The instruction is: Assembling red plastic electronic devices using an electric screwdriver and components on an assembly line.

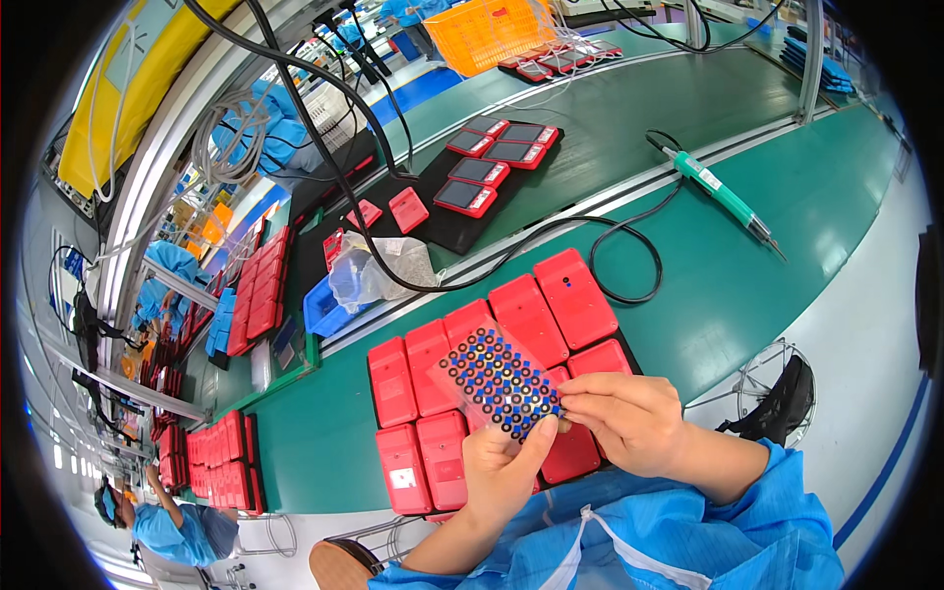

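A clear sheet of black ring-shaped pads with blue tabs is held tilted over a block of red plastic housings. My left hand grips its lower edge, thumb on top. At the sheet's right edge, my right hand is closed in a pinch; whether a single pad is between those fingertips is too small to tell. The housings lie in rows on a black tray, partly hidden by my hands and the sheet. The upper right housing shows small dark dots near its top.
A green electric screwdriver lies at the right, its black cable looping across the green bench. Beyond the metal rail are red devices with dark screens, a plastic bag and a blue bin. More red housings stand left.
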{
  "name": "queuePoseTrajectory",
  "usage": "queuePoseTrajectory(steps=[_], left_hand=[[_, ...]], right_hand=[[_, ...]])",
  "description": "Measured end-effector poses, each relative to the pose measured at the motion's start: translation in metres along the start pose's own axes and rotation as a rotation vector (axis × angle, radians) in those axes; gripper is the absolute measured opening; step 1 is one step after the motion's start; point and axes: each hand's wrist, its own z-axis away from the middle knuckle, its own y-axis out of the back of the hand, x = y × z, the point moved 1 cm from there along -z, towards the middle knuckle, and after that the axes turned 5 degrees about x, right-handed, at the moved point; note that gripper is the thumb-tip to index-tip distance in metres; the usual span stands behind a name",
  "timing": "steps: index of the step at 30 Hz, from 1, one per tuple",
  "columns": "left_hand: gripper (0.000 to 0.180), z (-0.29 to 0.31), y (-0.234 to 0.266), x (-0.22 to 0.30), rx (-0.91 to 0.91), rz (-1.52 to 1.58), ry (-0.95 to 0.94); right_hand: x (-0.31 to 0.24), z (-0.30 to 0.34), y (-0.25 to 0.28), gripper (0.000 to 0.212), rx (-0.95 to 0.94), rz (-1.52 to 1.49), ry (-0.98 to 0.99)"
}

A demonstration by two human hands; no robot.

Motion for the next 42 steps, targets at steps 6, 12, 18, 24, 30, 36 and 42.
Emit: queuePoseTrajectory(steps=[6, 12, 18, 24, 30, 36, 42], left_hand=[[0.008, 0.004, 0.003, -0.003, -0.013, -0.382, -0.173], [0.007, 0.006, 0.004, -0.001, -0.091, -0.485, -0.177], [0.010, 0.013, 0.028, -0.017, 0.143, -0.089, 0.109], [0.011, 0.017, 0.030, -0.021, 0.174, -0.058, 0.092], [0.009, 0.016, 0.032, -0.022, 0.184, -0.062, 0.099], [0.008, 0.015, 0.032, -0.023, 0.186, -0.118, 0.111], [0.007, 0.017, 0.035, -0.026, 0.158, -0.180, 0.083]], right_hand=[[-0.003, 0.002, 0.007, 0.014, -0.085, -0.095, -0.182], [0.002, 0.009, 0.020, 0.013, -0.152, -0.243, -0.402], [0.027, 0.027, 0.038, 0.018, -0.180, 0.340, -0.005], [0.034, 0.020, 0.026, 0.026, -0.422, 0.536, 0.337], [0.033, 0.015, 0.019, 0.027, -0.511, 0.577, 0.416], [0.026, 0.011, 0.014, 0.027, -0.651, 0.684, 0.493], [0.016, 0.010, 0.012, 0.026, -0.836, 0.784, 0.524]])
